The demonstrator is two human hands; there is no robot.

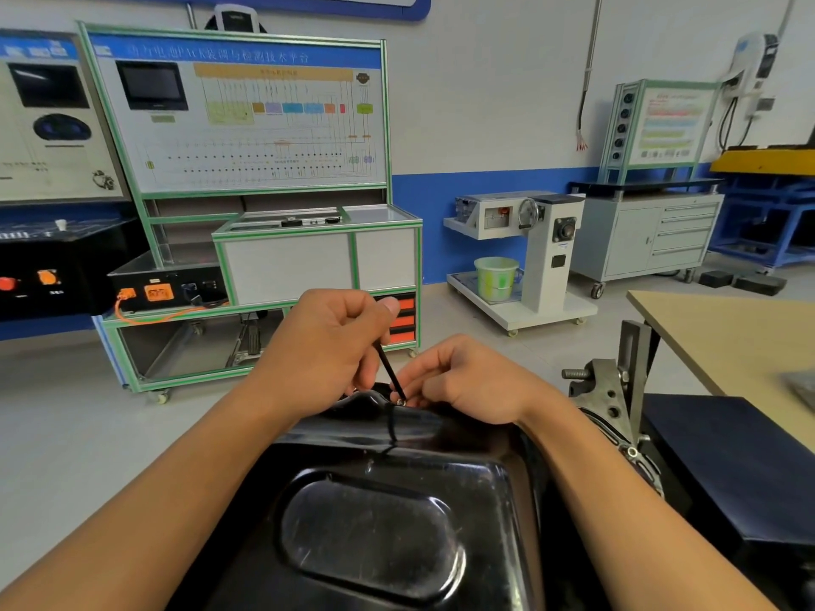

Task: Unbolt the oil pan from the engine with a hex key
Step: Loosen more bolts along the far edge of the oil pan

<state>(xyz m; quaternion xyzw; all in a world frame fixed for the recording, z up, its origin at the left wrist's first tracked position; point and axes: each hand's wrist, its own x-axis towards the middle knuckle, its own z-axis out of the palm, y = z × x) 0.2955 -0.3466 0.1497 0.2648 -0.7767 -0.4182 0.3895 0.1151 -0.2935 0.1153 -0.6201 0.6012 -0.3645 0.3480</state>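
Observation:
The glossy black oil pan [379, 522] fills the lower middle of the head view, with an oval recess on its top. My left hand [335, 341] grips a thin black hex key [389, 371] above the pan's far edge. The key slants down to a small silvery bolt [401, 402] on that edge. My right hand [463, 381] rests at the far rim, with its fingertips pinching around the bolt at the key's tip. The key's upper end is hidden inside my left fist.
A grey engine bracket with a threaded stud [604, 390] stands right of the pan. A dark blue pad [727, 460] and a tan table [741, 337] lie further right. A green-framed training bench [264, 213] and a white machine on a wheeled base [529, 258] stand beyond.

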